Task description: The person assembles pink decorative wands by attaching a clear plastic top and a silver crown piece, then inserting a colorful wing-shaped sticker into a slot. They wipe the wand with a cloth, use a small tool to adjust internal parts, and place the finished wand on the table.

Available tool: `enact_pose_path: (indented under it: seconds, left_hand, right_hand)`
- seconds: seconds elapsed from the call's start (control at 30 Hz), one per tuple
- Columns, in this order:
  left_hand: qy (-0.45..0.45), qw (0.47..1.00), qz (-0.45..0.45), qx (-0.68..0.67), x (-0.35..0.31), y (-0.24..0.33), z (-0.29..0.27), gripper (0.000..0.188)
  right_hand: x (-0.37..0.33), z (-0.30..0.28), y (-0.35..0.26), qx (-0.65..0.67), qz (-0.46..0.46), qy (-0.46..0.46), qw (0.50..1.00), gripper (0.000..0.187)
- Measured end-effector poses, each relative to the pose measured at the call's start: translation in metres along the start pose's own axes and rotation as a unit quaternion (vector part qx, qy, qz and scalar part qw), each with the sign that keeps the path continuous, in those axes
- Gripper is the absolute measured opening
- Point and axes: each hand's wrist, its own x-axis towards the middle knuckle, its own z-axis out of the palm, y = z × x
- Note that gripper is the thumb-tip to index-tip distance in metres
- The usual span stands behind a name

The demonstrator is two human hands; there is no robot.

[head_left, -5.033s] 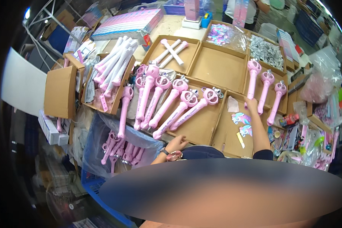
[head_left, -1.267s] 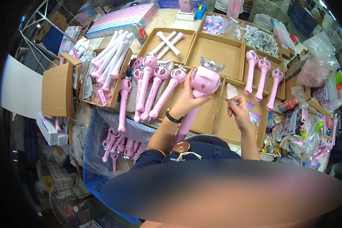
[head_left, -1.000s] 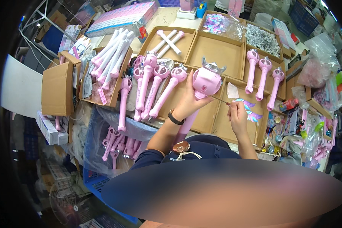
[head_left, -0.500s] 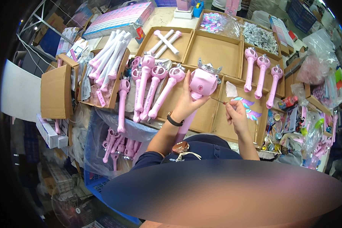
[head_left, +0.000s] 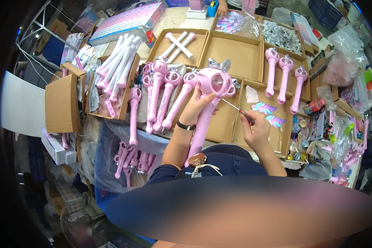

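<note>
My left hand (head_left: pixel 196 108) is wrapped round the neck of a pink toy wand (head_left: pixel 201 128), just below its big round head with a clear window and a silver crown on top. The wand tilts, its lower end near my body. A screwdriver (head_left: pixel 232 104) with a thin metal shaft and a dark reddish handle is gripped in my right hand (head_left: pixel 258 130). Its tip points at the neck beneath the wand's head; whether it touches, I cannot tell. Winged pieces in purple and blue (head_left: pixel 264 108) lie in the cardboard tray (head_left: pixel 240 134) beyond my right hand.
More pink wands (head_left: pixel 153 93) lie to the left, and several (head_left: pixel 285 78) in a right-hand tray. White-and-pink sticks (head_left: pixel 118 62) fill a box at left. A blue crate (head_left: pixel 101 192) lined with plastic stands below. Another person's hand (head_left: pixel 222 9) reaches into a far tray.
The wand has turned, so its head now shows the clear window instead of a solid pink side. The screwdriver's shaft shows more fully. Another person's hand has appeared at the far tray.
</note>
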Motion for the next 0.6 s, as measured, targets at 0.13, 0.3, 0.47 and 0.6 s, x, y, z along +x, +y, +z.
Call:
enact_pose_path:
  seconds: [0.13, 0.3, 0.47, 0.6]
  left_hand:
    - [0.028, 0.997, 0.023, 0.062, -0.005, 0.003, 0.008, 0.064]
    - [0.008, 0.982, 0.092, 0.164, -0.006, -0.001, 0.008, 0.088]
    - [0.011, 0.96, 0.181, 0.215, -0.007, -0.007, 0.003, 0.097]
    - [0.014, 0.927, 0.256, 0.274, -0.006, -0.012, 0.001, 0.098]
  right_hand:
    - [-0.001, -0.001, 0.002, 0.033, 0.102, -0.029, 0.994, 0.016]
    - [0.001, -0.009, 0.018, 0.15, 0.314, -0.107, 0.931, 0.016]
    - [-0.013, -0.006, 0.016, 0.128, 0.233, -0.136, 0.954, 0.018]
    - [-0.018, -0.005, 0.015, 0.159, 0.232, -0.108, 0.954, 0.021]
